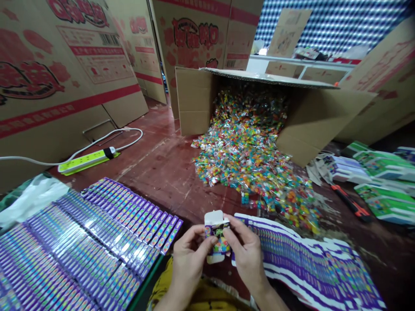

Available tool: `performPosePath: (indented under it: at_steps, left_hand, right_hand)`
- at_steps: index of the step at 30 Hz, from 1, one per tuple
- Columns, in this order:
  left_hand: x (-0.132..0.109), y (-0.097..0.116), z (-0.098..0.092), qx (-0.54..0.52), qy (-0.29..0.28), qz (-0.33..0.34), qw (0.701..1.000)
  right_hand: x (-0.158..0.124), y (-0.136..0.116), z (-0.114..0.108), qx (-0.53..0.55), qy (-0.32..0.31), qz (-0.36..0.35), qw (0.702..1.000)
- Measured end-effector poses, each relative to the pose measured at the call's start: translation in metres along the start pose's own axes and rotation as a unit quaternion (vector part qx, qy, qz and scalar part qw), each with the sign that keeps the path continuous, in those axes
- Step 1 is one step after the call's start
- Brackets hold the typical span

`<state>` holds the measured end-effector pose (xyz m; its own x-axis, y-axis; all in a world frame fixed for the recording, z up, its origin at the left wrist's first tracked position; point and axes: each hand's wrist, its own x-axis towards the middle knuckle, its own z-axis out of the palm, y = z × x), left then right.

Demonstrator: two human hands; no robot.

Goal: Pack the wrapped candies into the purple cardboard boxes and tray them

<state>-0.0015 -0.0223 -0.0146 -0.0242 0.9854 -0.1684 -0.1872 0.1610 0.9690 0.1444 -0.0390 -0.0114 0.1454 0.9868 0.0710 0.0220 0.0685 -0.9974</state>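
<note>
Between both hands is a small purple candy box (pixel 218 238) with white flaps standing out at its top and bottom. My left hand (pixel 191 255) pinches the box's left side, thumb on its printed front. My right hand (pixel 245 246) grips its right side, thumb near the top of the front. To the right, a long row of flattened purple boxes (pixel 301 255) with white edges lies overlapped. At left, rows of filled-out purple boxes (pixel 97 242) stand packed side by side. Ahead, small clear packets of colourful candy (pixel 240 151) spill across the red surface.
An open carton (pixel 194 97) lies on its side behind the packets. A power strip (pixel 86 160) with a white cable sits at left. A red-and-black cutter (pixel 350 203) and green boxes (pixel 385 201) lie at right. Large printed cartons (pixel 74 56) stand behind.
</note>
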Motion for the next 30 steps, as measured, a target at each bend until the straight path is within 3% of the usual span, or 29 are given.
performPosePath:
  at_steps: [4, 8, 13, 17, 21, 26, 30]
  left_hand:
    - [0.001, 0.004, 0.000, -0.061, -0.016, -0.008, 0.998]
    - [-0.002, 0.003, 0.001, -0.104, -0.018, 0.027, 0.994]
    - [-0.004, -0.002, -0.007, 0.013, -0.092, 0.084, 0.992]
    - [-0.004, -0.002, -0.014, 0.088, -0.116, 0.125, 0.981]
    - [-0.002, 0.001, -0.015, 0.107, -0.167, 0.082, 0.977]
    - [-0.001, 0.012, -0.011, 0.020, -0.215, 0.009, 0.976]
    - [-0.003, 0.015, -0.007, -0.022, -0.204, -0.011, 0.979]
  right_hand:
    - [0.000, -0.001, -0.001, -0.002, -0.021, -0.011, 1.000]
    - [0.001, -0.001, -0.002, 0.015, 0.014, -0.014, 1.000]
    - [0.001, 0.010, -0.004, -0.063, 0.049, -0.079, 0.994]
    - [0.001, 0.011, -0.006, -0.135, 0.064, -0.131, 0.980]
    - [0.004, 0.003, -0.006, -0.157, 0.044, -0.131, 0.978]
    - [0.009, -0.004, -0.006, -0.155, 0.020, -0.128, 0.979]
    - [0.010, -0.003, -0.005, -0.124, 0.015, -0.108, 0.986]
